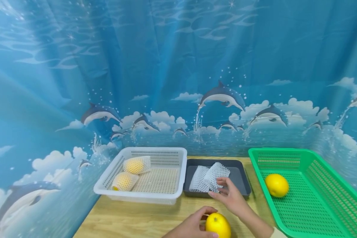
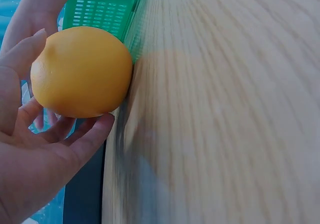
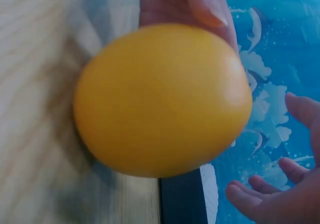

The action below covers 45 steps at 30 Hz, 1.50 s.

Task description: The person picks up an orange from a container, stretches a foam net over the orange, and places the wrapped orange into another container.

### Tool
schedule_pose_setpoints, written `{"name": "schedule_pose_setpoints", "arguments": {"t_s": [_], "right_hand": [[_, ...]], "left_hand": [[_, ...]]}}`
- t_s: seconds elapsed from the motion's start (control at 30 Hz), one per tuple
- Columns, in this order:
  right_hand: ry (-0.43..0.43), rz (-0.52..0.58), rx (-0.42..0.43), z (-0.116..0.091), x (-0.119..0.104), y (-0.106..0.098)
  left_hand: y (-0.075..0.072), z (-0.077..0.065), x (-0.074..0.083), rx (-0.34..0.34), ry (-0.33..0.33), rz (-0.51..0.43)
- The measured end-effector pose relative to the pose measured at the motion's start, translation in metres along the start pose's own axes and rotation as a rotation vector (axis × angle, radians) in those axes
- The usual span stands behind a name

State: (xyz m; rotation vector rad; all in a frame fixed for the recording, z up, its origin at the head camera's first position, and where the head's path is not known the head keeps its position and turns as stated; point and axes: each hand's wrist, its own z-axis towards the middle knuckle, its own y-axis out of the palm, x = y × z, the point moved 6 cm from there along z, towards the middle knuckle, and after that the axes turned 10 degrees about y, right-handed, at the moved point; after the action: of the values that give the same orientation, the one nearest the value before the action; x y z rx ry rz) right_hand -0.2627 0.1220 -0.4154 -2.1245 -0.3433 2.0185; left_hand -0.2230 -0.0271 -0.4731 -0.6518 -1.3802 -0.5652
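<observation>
The left hand (image 1: 191, 225) curls its fingers around a rounded yellow fruit (image 1: 218, 226) before a dark grey rectangular tray (image 1: 239, 177), while the right hand (image 1: 232, 197), fingers loosely parted and empty, hovers by white foam-net sleeves (image 1: 216, 173).

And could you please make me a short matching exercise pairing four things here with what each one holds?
Column one:
1. White basket
2. Dark tray
3. Green basket
4. Left hand

Column two:
A. A lone uncovered fruit
B. White foam nets
C. A gripped yellow fruit
D. Two netted fruits

Right pairs: 1-D, 2-B, 3-A, 4-C.
</observation>
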Motion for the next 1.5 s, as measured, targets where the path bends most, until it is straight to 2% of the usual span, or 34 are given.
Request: {"name": "schedule_pose_setpoints", "arguments": {"t_s": [0.2,0.43,0.67,0.83,1.0,1.17,1.5], "right_hand": [[0.045,-0.066,0.030,0.016,0.001,-0.002],[0.040,-0.117,0.070,0.032,0.001,-0.002],[0.030,-0.152,0.117,0.045,0.011,-0.004],[0.011,-0.231,0.162,0.056,0.014,-0.004],[0.036,-0.311,0.198,0.064,0.020,-0.004],[0.059,-0.370,0.206,0.069,0.027,-0.004],[0.050,-0.469,0.205,0.076,0.034,0.001]], "left_hand": [[0.000,0.002,-0.001,0.022,-0.026,-0.003],[-0.001,0.002,-0.004,0.025,-0.034,-0.015],[-0.001,0.003,-0.008,0.016,-0.037,-0.046],[-0.002,0.002,-0.008,0.028,-0.041,-0.055],[-0.002,0.002,-0.010,0.028,-0.041,-0.061],[-0.002,0.002,-0.011,0.033,-0.044,-0.072],[-0.002,0.001,-0.010,0.037,-0.057,-0.072]]}}
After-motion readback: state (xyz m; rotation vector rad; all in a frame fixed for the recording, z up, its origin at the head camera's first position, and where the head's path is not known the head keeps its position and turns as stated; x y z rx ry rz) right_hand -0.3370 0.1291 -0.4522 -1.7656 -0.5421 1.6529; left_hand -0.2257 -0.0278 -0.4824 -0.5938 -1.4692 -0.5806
